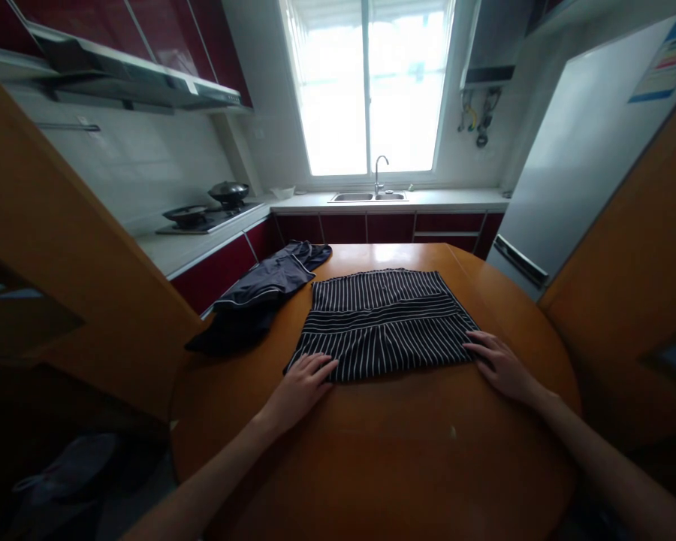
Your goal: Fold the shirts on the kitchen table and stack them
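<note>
A black garment with white stripes [384, 319] lies flattened on the wooden table [399, 451] in front of me. Its stripes run lengthwise, with a crosswise striped band through the middle; which kind of garment it is, I cannot tell. My left hand [300, 389] rests at its near left corner, fingers stretched out on the cloth and holding nothing. At the near right corner, the fingertips of my right hand [502, 367] touch the edge, with the fingers apart.
Dark clothing with light piping [270, 279] lies heaped along the table's left edge. Beyond the table are a counter with a sink [369, 197] and a stove holding two pans [228, 192]. A fridge [591, 150] stands at the right.
</note>
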`<state>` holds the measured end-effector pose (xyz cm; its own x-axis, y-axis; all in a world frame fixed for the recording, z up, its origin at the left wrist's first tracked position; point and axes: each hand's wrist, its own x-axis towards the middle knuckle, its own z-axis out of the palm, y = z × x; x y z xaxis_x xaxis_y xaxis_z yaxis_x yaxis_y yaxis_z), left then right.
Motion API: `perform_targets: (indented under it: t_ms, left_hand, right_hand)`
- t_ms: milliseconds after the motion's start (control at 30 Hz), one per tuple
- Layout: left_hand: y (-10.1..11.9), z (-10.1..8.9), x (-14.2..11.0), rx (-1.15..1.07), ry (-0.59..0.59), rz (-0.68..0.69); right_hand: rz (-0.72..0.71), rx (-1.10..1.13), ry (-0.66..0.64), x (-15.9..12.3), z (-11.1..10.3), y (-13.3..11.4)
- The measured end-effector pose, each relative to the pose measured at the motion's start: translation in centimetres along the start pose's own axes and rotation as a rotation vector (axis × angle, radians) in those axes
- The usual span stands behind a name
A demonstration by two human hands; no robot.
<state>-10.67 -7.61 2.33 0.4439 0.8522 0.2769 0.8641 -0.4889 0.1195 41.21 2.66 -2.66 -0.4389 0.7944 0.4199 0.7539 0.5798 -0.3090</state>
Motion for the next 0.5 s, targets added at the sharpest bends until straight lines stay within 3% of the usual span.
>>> perform_targets:
  t_ms: [133,233,367,500]
  left_hand:
    - [-3.2,-0.4,-0.5,-0.059,0.046,-0.099]
    - [-4.5,-0.6,0.0,-0.115,0.069,-0.171]
    - [-5.2,-1.5,-1.2,-0.107,0.163,-0.217]
    - [-4.8,-2.3,-5.7,-0.091,0.126,-0.231]
  right_hand:
    - [0.058,0.054,0.025,-0.1,-0.3,1.2]
    - [0.080,0.060,0.041,1.0,-0.8,1.1]
    - [0.045,0.043,0.044,0.4,-1.9,-1.7]
    - [-0.006,0.025,-0.007,-3.8,-3.2,-5.2]
